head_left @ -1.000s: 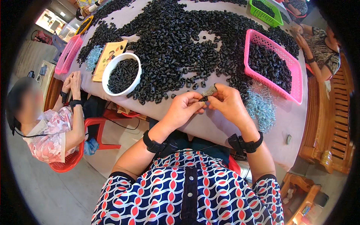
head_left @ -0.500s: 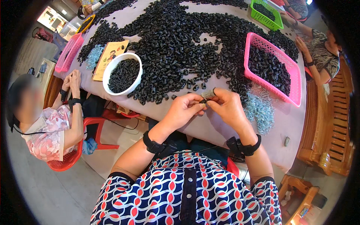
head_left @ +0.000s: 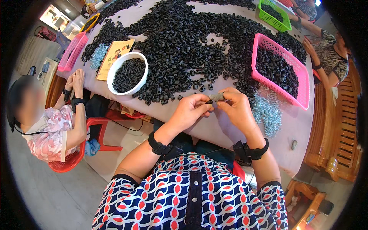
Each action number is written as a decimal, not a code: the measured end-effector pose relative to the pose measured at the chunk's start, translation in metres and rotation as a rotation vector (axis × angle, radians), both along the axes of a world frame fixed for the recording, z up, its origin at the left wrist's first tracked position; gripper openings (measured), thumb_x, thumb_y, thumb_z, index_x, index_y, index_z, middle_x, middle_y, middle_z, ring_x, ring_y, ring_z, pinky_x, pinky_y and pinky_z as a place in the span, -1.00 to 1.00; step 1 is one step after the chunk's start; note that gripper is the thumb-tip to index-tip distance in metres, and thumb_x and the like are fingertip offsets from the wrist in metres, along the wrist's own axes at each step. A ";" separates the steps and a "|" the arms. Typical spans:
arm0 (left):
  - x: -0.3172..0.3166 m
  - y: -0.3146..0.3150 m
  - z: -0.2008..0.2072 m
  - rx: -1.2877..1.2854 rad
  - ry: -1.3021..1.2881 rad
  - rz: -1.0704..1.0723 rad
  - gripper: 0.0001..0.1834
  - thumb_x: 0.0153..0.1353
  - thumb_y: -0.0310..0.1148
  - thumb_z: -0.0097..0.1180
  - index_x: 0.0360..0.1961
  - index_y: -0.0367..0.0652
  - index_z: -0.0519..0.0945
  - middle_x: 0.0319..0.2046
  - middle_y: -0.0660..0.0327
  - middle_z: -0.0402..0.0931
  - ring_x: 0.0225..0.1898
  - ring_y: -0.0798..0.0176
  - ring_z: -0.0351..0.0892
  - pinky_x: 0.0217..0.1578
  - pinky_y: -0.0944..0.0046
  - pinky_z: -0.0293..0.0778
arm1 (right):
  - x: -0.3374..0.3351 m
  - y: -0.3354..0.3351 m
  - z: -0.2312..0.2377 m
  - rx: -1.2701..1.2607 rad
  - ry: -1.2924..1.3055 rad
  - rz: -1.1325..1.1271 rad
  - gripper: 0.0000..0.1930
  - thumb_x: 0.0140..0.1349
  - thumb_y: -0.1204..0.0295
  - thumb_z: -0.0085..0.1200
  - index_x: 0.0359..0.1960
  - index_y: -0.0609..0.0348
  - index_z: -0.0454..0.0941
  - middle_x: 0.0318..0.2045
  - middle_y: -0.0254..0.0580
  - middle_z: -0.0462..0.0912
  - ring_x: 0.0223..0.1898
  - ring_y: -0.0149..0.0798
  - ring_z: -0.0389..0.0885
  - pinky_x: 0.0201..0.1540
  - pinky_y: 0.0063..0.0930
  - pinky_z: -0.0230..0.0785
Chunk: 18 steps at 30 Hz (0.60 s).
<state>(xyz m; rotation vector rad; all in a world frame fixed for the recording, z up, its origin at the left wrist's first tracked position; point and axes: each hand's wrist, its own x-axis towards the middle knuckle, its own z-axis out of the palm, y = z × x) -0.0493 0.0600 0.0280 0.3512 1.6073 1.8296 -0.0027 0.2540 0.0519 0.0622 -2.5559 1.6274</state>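
My left hand [head_left: 192,110] pinches a small black plastic piece [head_left: 209,102] between thumb and fingers, just off the near edge of the black heap. Close beside it, my right hand [head_left: 235,107] has its thumb and index finger drawn together. A grey sleeve-like cover [head_left: 218,96] with a dark band sits at the end of that index finger. Whatever the right fingertips grip is too small to make out. Past both hands spreads a large heap of short black tubular pieces [head_left: 172,50]. Right of my right hand lies a pile of small pale-blue translucent bits [head_left: 267,117].
A white bowl [head_left: 138,90] of thin black pieces and a yellow booklet [head_left: 102,73] lie left. The pink basket [head_left: 304,90] at right holds black pieces; a green basket [head_left: 284,26] stands beyond. A seated person [head_left: 51,134] is at left; another person [head_left: 333,53] sits at right.
My hands have parted slightly, the right fingertips drawing away from the black piece in my left hand. The whole view has shifted a little.
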 end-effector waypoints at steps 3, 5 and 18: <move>-0.001 0.000 -0.001 -0.002 0.008 -0.009 -0.81 0.35 -0.45 0.09 -0.07 -0.28 0.53 -0.27 0.18 0.65 -0.33 0.45 0.60 -0.25 0.45 0.54 | -0.001 0.000 0.004 -0.070 -0.043 0.009 -0.87 0.06 0.62 0.14 -0.34 0.41 0.55 -0.34 -0.03 0.61 -0.37 -0.22 0.61 -0.31 -0.40 0.44; 0.000 -0.001 -0.002 -0.002 0.013 -0.012 -0.81 0.35 -0.45 0.09 -0.07 -0.28 0.53 -0.27 0.17 0.65 -0.33 0.45 0.61 -0.26 0.45 0.55 | 0.000 -0.001 0.004 -0.096 -0.066 0.017 -0.86 0.07 0.62 0.14 -0.32 0.40 0.55 -0.34 -0.04 0.64 -0.34 -0.26 0.63 -0.29 -0.43 0.46; 0.003 0.003 0.005 -0.010 0.050 0.000 -0.82 0.33 -0.49 0.07 -0.10 -0.35 0.57 -0.29 0.19 0.63 -0.32 0.43 0.60 -0.26 0.44 0.54 | 0.001 -0.012 0.015 -0.036 -0.050 -0.101 -0.86 0.11 0.61 0.14 -0.34 0.36 0.43 -0.35 -0.06 0.71 -0.39 -0.34 0.68 -0.33 -0.47 0.50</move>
